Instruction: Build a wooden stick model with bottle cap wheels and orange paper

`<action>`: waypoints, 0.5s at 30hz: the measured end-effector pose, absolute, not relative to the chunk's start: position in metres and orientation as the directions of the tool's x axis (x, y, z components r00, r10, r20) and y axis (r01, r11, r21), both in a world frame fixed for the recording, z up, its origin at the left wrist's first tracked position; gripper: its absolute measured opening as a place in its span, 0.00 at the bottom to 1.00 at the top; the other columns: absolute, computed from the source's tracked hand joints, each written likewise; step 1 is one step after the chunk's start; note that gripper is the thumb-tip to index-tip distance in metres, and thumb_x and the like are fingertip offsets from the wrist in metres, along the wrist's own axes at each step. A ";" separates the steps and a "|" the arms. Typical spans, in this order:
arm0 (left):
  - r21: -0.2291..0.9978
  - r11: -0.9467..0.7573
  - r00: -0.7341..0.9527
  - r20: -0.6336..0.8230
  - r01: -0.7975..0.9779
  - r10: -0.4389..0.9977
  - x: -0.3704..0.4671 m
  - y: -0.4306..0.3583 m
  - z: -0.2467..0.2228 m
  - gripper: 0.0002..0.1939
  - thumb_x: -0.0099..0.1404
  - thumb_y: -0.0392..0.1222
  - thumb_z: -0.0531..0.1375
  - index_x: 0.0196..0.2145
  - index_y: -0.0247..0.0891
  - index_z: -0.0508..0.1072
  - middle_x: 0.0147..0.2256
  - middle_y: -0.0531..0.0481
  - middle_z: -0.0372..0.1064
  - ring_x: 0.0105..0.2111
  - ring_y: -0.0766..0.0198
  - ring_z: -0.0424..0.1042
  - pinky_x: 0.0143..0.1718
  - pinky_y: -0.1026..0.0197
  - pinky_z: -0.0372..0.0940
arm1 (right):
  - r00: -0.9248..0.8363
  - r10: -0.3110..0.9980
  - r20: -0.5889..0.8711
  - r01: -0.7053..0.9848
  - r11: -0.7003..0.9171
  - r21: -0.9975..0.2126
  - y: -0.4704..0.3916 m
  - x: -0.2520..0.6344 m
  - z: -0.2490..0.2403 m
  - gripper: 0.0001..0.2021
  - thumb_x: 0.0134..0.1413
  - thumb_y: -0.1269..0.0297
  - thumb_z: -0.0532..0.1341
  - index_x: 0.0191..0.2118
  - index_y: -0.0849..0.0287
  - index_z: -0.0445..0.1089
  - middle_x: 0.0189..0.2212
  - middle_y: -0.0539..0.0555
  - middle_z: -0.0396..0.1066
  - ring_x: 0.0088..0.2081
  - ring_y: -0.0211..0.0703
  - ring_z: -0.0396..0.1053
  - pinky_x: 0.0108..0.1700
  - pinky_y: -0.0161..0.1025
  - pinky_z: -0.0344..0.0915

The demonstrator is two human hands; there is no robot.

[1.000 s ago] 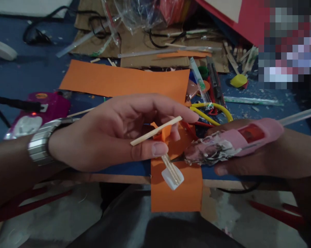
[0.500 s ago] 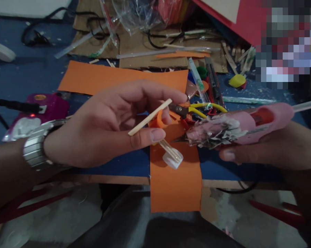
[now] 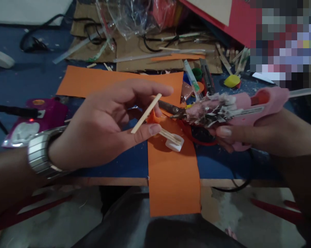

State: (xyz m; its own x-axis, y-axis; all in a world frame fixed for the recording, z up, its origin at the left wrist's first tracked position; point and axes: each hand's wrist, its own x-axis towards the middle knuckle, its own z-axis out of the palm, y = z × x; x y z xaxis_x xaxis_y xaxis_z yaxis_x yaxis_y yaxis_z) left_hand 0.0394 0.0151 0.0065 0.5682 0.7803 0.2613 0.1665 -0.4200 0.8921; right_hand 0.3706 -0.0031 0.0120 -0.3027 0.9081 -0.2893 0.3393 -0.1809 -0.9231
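My left hand (image 3: 103, 127), with a metal watch at the wrist, pinches a small piece made of wooden sticks, an orange part (image 3: 155, 117) and a white tip (image 3: 175, 143). One short pale stick (image 3: 146, 113) slants across the fingers. From the right, my right hand (image 3: 256, 137) grips a pink glue gun (image 3: 248, 106), its front crusted with grey, flaky residue. The nozzle points left, close to the orange part. Beneath the held piece lies an orange paper strip (image 3: 174, 182) that hangs over the table's front edge.
Scissors (image 3: 174, 109) lie behind the held piece. Another orange strip (image 3: 78, 81) stretches across the blue table. Cardboard (image 3: 134, 63), plastic bags and a cutter (image 3: 207, 75) sit farther back. A purple device (image 3: 50, 112) with a cable stands left.
The held piece has tilted, with its white tip now higher and slightly right. My right hand and the glue gun have moved a little left and up, and the nozzle has risen.
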 end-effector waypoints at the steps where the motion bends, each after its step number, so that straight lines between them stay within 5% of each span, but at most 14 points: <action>1: 0.894 -0.417 0.571 0.259 0.164 0.779 0.040 0.015 0.006 0.25 0.73 0.31 0.71 0.66 0.38 0.77 0.47 0.52 0.82 0.47 0.68 0.82 0.51 0.67 0.80 | -0.340 0.894 -0.292 0.369 -0.159 -0.916 -0.002 0.371 0.013 0.19 0.53 0.47 0.82 0.44 0.53 0.88 0.19 0.50 0.77 0.16 0.41 0.71 0.13 0.30 0.65; 7: 0.889 -0.429 0.597 0.259 0.160 0.760 0.041 0.013 0.004 0.30 0.73 0.30 0.70 0.70 0.37 0.75 0.51 0.46 0.83 0.52 0.62 0.84 0.57 0.61 0.82 | -0.334 0.905 -0.265 0.483 -0.077 -0.872 0.003 0.381 0.015 0.30 0.55 0.33 0.77 0.20 0.55 0.77 0.15 0.53 0.73 0.16 0.39 0.70 0.13 0.30 0.61; 11: 0.879 -0.446 0.614 0.261 0.167 0.745 0.038 0.013 0.004 0.31 0.74 0.31 0.69 0.72 0.35 0.74 0.54 0.42 0.83 0.54 0.60 0.84 0.59 0.60 0.81 | -0.149 0.936 -0.319 0.296 -0.266 -0.917 -0.002 0.386 0.018 0.26 0.41 0.37 0.84 0.28 0.54 0.81 0.19 0.51 0.73 0.18 0.42 0.71 0.18 0.37 0.71; 15: 0.844 -0.489 0.622 0.265 0.220 0.737 0.036 0.015 0.002 0.31 0.75 0.37 0.69 0.73 0.39 0.73 0.54 0.42 0.84 0.49 0.58 0.85 0.50 0.61 0.82 | 0.052 0.936 -0.348 0.046 -0.351 -0.935 -0.019 0.392 0.016 0.22 0.37 0.50 0.86 0.38 0.52 0.86 0.34 0.55 0.82 0.25 0.44 0.76 0.24 0.42 0.77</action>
